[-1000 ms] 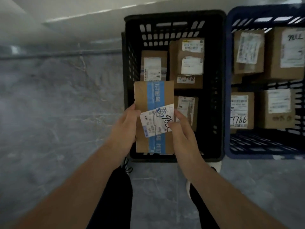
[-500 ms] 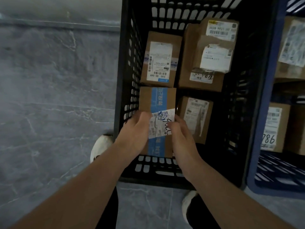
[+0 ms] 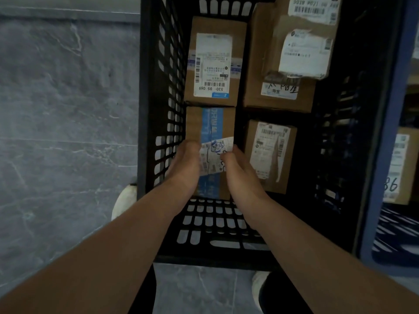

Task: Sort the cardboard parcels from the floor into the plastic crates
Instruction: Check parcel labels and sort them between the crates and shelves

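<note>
2 forearms extended; left hand [image 3: 184,164] and right hand [image 3: 240,172] curled in grip.

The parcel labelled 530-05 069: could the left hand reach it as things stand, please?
Probably yes: the labelled parcel lies uncovered just beyond the blue-taped parcel, which the left hand must first release from its grip.

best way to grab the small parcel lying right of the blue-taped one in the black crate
Come from above and pinch the small parcel across its two long sides: it lies flat, with a gap on its left and open space on its right.
</note>
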